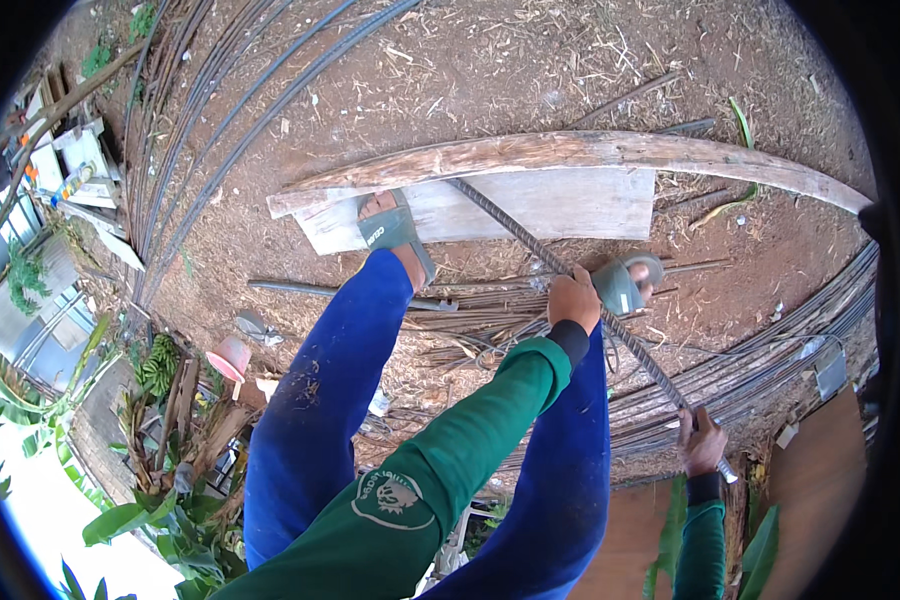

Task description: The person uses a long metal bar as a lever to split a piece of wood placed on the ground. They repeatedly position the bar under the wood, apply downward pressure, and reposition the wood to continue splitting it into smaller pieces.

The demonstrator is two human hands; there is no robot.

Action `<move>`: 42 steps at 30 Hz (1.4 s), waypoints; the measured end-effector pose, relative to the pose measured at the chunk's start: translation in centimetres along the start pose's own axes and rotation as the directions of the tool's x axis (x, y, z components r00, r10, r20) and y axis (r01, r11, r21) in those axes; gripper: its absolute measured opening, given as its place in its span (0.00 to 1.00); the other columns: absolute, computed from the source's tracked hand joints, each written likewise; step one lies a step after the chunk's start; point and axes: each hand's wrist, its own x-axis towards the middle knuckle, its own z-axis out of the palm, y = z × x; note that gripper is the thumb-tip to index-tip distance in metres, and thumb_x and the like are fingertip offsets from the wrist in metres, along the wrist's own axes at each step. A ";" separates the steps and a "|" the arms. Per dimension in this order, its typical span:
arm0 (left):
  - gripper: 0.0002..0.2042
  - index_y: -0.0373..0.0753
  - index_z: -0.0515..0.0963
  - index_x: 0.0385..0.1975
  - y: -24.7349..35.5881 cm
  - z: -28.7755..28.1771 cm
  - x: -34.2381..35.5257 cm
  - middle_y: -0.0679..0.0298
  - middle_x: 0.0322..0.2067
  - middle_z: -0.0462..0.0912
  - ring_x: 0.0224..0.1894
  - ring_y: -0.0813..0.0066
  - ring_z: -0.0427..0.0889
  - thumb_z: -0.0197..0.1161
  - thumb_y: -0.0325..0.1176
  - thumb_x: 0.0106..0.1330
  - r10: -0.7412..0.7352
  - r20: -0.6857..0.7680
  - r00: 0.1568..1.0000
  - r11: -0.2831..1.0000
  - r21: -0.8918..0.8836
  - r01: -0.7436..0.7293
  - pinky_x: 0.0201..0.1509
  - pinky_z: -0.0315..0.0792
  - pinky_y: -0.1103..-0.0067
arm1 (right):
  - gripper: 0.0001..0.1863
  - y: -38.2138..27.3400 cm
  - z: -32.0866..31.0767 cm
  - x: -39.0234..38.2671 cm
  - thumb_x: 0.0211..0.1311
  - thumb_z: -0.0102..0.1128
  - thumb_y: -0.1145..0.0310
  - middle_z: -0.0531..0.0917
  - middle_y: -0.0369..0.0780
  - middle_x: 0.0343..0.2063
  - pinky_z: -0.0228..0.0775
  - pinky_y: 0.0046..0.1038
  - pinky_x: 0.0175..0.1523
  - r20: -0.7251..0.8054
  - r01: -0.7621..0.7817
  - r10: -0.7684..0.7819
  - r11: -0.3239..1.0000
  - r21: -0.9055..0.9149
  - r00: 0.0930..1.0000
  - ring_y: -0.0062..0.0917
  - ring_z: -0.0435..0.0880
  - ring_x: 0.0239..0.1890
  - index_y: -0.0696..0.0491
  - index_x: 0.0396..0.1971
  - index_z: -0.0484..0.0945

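My left hand grips a long ribbed steel bar at about its middle, beside my right sandal. The bar slants from a long weathered plank down to the lower right, where my right hand holds it near its end. The far end meets the plank's near edge; whether it passes beneath is hard to tell. A pale flat board lies under that end and the plank. My left sandal rests on this board.
Long thin bars curve across the dirt at the upper left, and more bundles lie at the right. A short pipe lies near my left foot. At the left are a pink container, green bananas, plants and stacked scrap.
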 end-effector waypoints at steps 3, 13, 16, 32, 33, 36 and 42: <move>0.25 0.26 0.75 0.22 1.0 1.1 1.0 0.34 0.25 0.78 0.33 0.38 0.79 0.48 0.44 0.72 -0.167 -0.007 0.986 0.974 -0.157 0.164 0.36 0.72 0.56 | 0.28 2.5 1.4 4.5 0.69 0.47 0.42 0.73 0.45 0.12 0.65 0.44 0.21 -0.029 0.044 -0.047 0.995 -0.090 0.999 0.48 0.75 0.16 0.52 0.20 0.67; 0.19 0.30 0.73 0.33 1.0 4.3 1.7 0.45 0.28 0.81 0.31 0.49 0.83 0.49 0.44 0.71 -0.241 -0.086 0.967 0.961 -0.157 0.226 0.35 0.77 0.65 | 0.28 4.0 1.3 3.8 0.68 0.47 0.41 0.75 0.44 0.14 0.66 0.43 0.21 -0.088 0.092 -0.101 0.991 -0.101 0.991 0.45 0.77 0.17 0.51 0.19 0.67; 0.24 0.30 0.73 0.36 0.6 5.5 2.3 0.41 0.29 0.82 0.32 0.44 0.83 0.38 0.48 0.73 -0.418 -0.219 0.882 0.899 -0.238 0.367 0.40 0.76 0.60 | 0.29 3.7 6.0 4.5 0.68 0.45 0.39 0.74 0.45 0.14 0.67 0.42 0.22 -0.090 0.095 -0.096 0.995 -0.013 0.991 0.44 0.78 0.18 0.51 0.21 0.67; 0.22 0.26 0.75 0.24 -5.8 -1.7 -4.7 0.34 0.26 0.78 0.36 0.35 0.79 0.47 0.40 0.70 -0.153 0.013 0.988 0.960 -0.236 0.152 0.40 0.72 0.53 | 0.21 -14.2 -12.6 -12.2 0.67 0.56 0.51 0.75 0.48 0.13 0.63 0.46 0.22 0.163 -0.264 0.249 0.961 0.079 0.955 0.48 0.76 0.17 0.53 0.22 0.69; 0.21 0.27 0.76 0.24 -6.0 -1.4 -5.2 0.34 0.25 0.77 0.35 0.35 0.79 0.47 0.40 0.69 -0.226 0.011 0.974 0.958 -0.180 0.224 0.40 0.71 0.53 | 0.20 -15.0 -14.0 -13.1 0.67 0.56 0.54 0.75 0.49 0.14 0.63 0.47 0.24 0.178 -0.295 0.276 0.952 0.088 0.944 0.50 0.76 0.18 0.54 0.22 0.70; 0.17 0.27 0.73 0.29 -6.4 -0.1 -5.1 0.39 0.24 0.76 0.31 0.40 0.78 0.56 0.40 0.65 -0.011 0.156 0.988 0.986 -0.161 0.037 0.33 0.71 0.56 | 0.18 -16.1 -15.1 -13.8 0.67 0.57 0.56 0.76 0.50 0.14 0.63 0.47 0.25 0.200 -0.403 0.375 0.907 0.124 0.905 0.52 0.76 0.20 0.54 0.22 0.73; 0.09 0.34 0.72 0.31 -6.3 0.8 -3.0 0.55 0.22 0.75 0.24 0.62 0.79 0.59 0.33 0.65 0.421 0.002 0.907 0.903 -0.100 -0.419 0.25 0.71 0.69 | 0.20 -14.7 -9.9 -14.2 0.67 0.57 0.55 0.75 0.50 0.13 0.63 0.46 0.24 0.139 -0.430 0.410 0.887 0.168 0.901 0.52 0.76 0.19 0.55 0.21 0.72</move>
